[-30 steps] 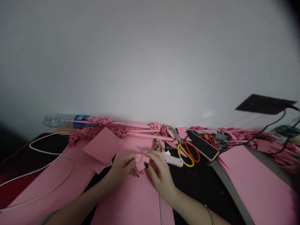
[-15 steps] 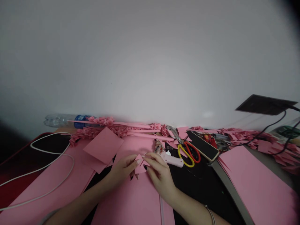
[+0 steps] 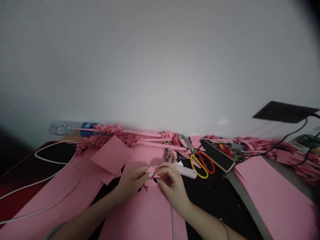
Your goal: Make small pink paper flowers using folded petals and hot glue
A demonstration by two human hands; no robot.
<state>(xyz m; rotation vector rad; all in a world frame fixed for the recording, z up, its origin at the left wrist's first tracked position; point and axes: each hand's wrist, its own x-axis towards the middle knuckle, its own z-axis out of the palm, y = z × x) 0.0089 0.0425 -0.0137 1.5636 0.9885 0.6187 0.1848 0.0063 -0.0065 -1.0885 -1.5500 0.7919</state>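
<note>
- Head view: the scissors (image 3: 194,151), with one yellow and one red handle loop, lie on the dark surface (image 3: 212,200) and serve as the landmark.
- The small folded pink paper (image 3: 151,182) is held up between the two hands, to the left of the scissors and nearer the wearer.
- The left hand (image 3: 132,181) pinches the paper's left side, thumb on top and other fingers partly hidden behind.
- The right hand (image 3: 174,188) pinches the paper's right side between thumb and curled fingers; a bracelet (image 3: 225,229) circles that wrist.
- Just left of the scissors' loops and beside the right hand is a pale pink tool (image 3: 187,171), partly hidden.
- Just right of the scissors, a phone-like dark slab (image 3: 217,156) with a light rim lies at a slant.
- Left of the scissors, a long pink sheet (image 3: 135,216) runs beneath the hands; farther left are a tilted pink square (image 3: 112,155) and a looping white cable (image 3: 55,162).
- Far left of the scissors, a clear bottle (image 3: 62,128) with a blue label lies against the wall, beside crumpled pink paper pieces (image 3: 111,129).
- Well right of the scissors are large pink sheets (image 3: 277,196) and, higher up, a dark panel (image 3: 283,112) with a cord.
</note>
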